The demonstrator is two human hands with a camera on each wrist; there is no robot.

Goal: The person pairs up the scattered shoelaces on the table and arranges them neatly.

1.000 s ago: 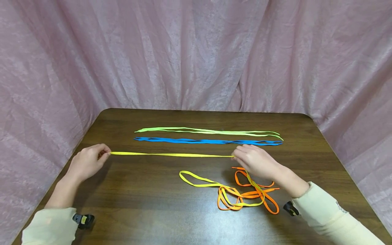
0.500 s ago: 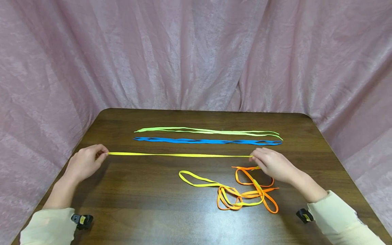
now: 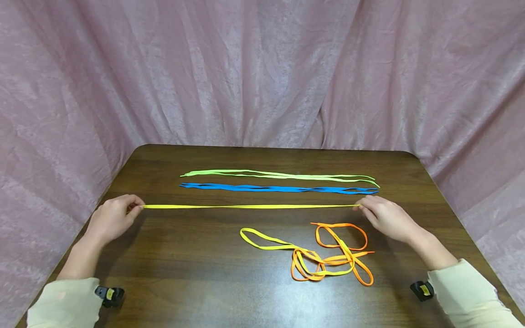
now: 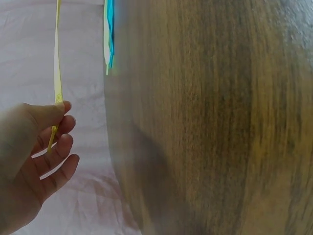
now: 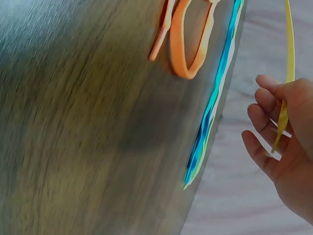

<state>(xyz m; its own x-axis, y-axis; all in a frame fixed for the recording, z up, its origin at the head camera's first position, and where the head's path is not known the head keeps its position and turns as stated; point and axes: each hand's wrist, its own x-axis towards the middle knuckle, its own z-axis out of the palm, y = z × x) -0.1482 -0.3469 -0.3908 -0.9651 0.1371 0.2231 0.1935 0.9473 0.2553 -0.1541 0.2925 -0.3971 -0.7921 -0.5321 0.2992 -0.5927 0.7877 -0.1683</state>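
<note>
A flat yellow shoelace [image 3: 254, 207] is stretched straight from side to side above the table. My left hand [image 3: 114, 219] pinches it near one end between thumb and forefinger; in the left wrist view the short tip [image 4: 52, 138] dangles below the pinch. At the other side my right hand [image 3: 387, 219] pinches the lace too, and its tail [image 5: 282, 122] hangs past the thumb in the right wrist view. The remaining fingers of both hands are loosely bent. Below the lace lies a loose tangle of a yellow lace [image 3: 258, 237] and an orange lace [image 3: 366, 273].
Farther back on the brown wooden table [image 3: 197, 287], a bundle of light green laces [image 3: 279, 176] lies lengthwise. Just in front of it runs a blue bundle [image 3: 262, 188]. Pink curtains [image 3: 262, 73] hang behind and beside the table.
My right hand has slid to the right, away from above the tangle, and the stretched yellow lace spans a longer distance. My left hand has shifted slightly left, still pinching.
</note>
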